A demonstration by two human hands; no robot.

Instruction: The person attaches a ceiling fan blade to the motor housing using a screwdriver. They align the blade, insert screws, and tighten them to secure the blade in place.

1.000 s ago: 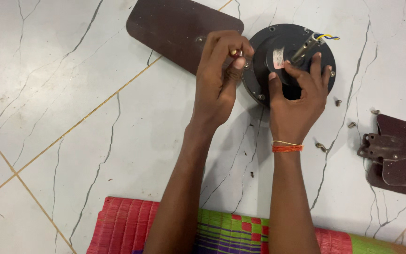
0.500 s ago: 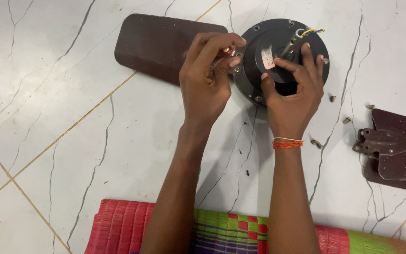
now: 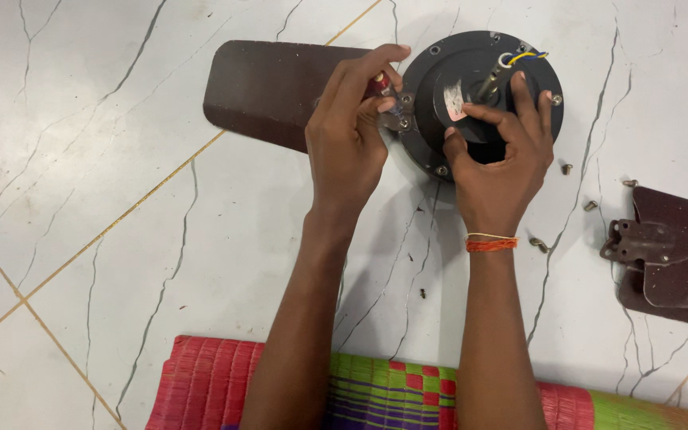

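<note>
The round fan motor (image 3: 479, 95) lies on the floor under the right hand (image 3: 499, 171), whose grip holds it. The left hand (image 3: 348, 139) pinches a red-handled screwdriver (image 3: 381, 86) at its edge.

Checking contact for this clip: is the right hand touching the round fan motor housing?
Touching. The head view shows the right hand spread over the fan motor housing, fingers pressed on its top face.
</note>
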